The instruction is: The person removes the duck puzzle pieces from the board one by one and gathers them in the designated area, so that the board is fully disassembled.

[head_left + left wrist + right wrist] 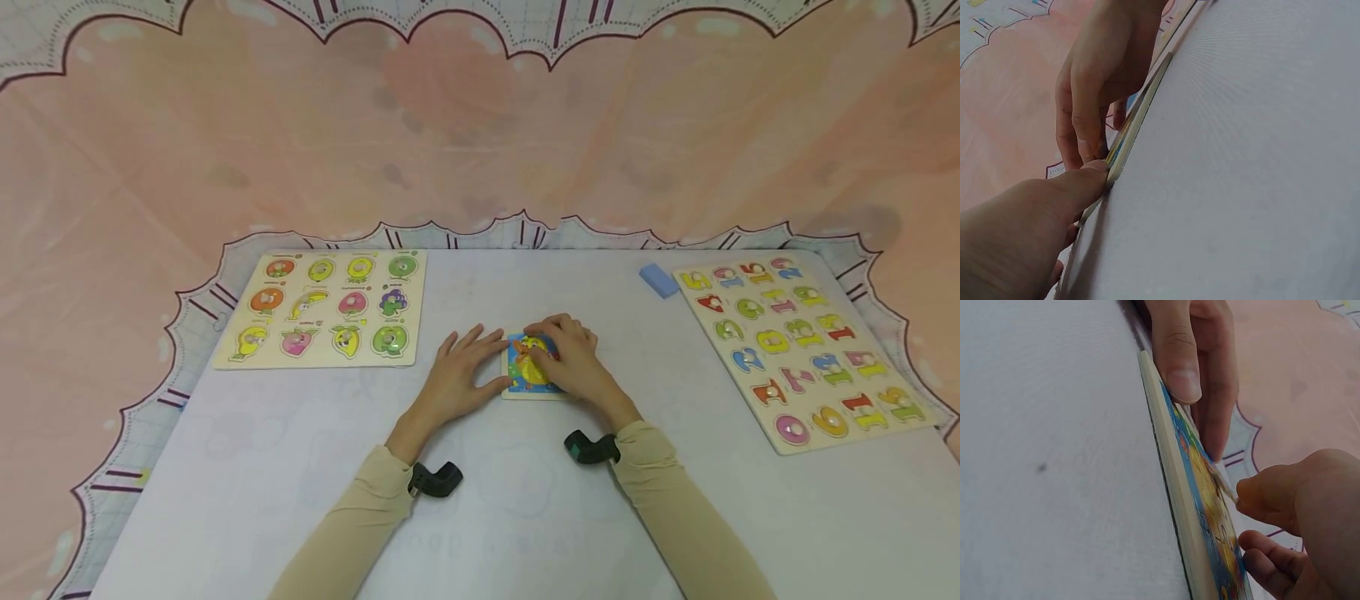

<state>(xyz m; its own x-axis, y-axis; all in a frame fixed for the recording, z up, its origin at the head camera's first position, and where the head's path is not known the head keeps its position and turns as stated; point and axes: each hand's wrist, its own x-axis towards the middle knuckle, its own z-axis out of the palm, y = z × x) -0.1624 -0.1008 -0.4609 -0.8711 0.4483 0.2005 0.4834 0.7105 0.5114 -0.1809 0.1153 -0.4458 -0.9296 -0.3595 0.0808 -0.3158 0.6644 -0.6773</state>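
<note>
A small wooden jigsaw board (525, 396) with a yellow cartoon animal on blue lies in the middle of the table. My left hand (459, 372) steadies its left side, fingers extended, the thumb at the near corner and the index fingertip at the far one. Over the board's right part, my right hand (573, 360) pinches a thin jigsaw piece (1227, 489), whose edge tilts up from the picture in the right wrist view. That hand covers the board's upper right. In the left wrist view the left thumb (1088, 178) presses at the board's edge.
A fruit puzzle board (341, 321) with knobbed pieces lies at the back left of the white table (480, 533). On the right is a number puzzle board (757, 371), with a blue block (658, 281) by its far left corner. A patterned peach cloth (450, 133) hangs behind.
</note>
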